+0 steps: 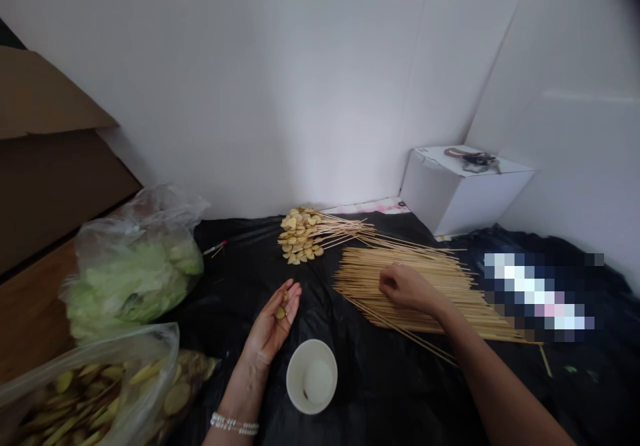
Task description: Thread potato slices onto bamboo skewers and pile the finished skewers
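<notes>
My left hand (273,323) lies palm up over the black plastic sheet (380,379), fingers lightly curled, with small yellow potato slices (282,307) resting in it. My right hand (405,286) reaches down onto a loose pile of bamboo skewers (430,286), fingers curled into the sticks. Beyond both hands lies a stack of finished skewers threaded with potato slices (300,234), their sticks pointing right. A bracelet circles my left wrist.
A white paper cup (311,375) stands near my left wrist. At left sit a bag of green leaves (135,266) and a bag of potato slices (95,393). A white box with keys (463,183) stands at the back right; a cardboard box (45,166) at far left.
</notes>
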The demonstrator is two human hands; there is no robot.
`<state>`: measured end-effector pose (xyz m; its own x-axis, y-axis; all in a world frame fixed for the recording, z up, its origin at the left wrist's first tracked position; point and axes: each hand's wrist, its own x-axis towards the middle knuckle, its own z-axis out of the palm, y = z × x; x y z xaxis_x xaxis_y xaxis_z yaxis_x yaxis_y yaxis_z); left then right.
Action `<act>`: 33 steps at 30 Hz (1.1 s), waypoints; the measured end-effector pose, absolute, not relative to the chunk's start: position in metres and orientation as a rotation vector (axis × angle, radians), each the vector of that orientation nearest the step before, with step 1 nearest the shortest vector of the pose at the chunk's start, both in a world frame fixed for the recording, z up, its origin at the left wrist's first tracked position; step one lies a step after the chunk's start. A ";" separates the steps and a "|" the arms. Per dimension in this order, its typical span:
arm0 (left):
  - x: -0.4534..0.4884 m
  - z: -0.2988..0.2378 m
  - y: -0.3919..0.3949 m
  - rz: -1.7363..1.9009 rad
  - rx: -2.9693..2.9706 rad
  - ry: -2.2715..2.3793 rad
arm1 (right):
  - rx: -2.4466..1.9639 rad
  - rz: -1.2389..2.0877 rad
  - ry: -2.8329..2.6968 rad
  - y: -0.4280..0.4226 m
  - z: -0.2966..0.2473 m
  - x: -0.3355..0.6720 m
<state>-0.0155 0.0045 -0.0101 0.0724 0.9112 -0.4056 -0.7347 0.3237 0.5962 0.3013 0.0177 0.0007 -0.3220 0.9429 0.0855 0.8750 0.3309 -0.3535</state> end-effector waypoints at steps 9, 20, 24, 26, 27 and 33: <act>-0.016 -0.010 0.005 1.261 0.271 0.830 | -1.750 0.266 -2.234 0.024 -0.004 0.307; -0.016 -0.012 0.005 1.256 0.275 0.833 | -1.826 -0.087 -2.407 0.024 -0.007 0.300; -0.017 -0.013 0.006 1.258 0.284 0.835 | -1.821 -0.211 -2.435 0.024 -0.011 0.298; -0.017 -0.014 0.006 1.258 0.281 0.837 | -1.812 -0.242 -2.431 0.024 -0.012 0.297; -0.017 -0.014 0.006 1.258 0.278 0.838 | -1.809 -0.252 -2.427 0.024 -0.013 0.297; -0.017 -0.013 0.006 1.254 0.262 0.837 | -1.784 -0.248 -2.362 0.027 -0.018 0.299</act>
<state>-0.0169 0.0060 -0.0131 0.0687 0.9084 -0.4123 -0.7289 0.3279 0.6010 0.2993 0.0274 -0.0175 -0.2696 0.9338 0.2351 0.9623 0.2703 0.0297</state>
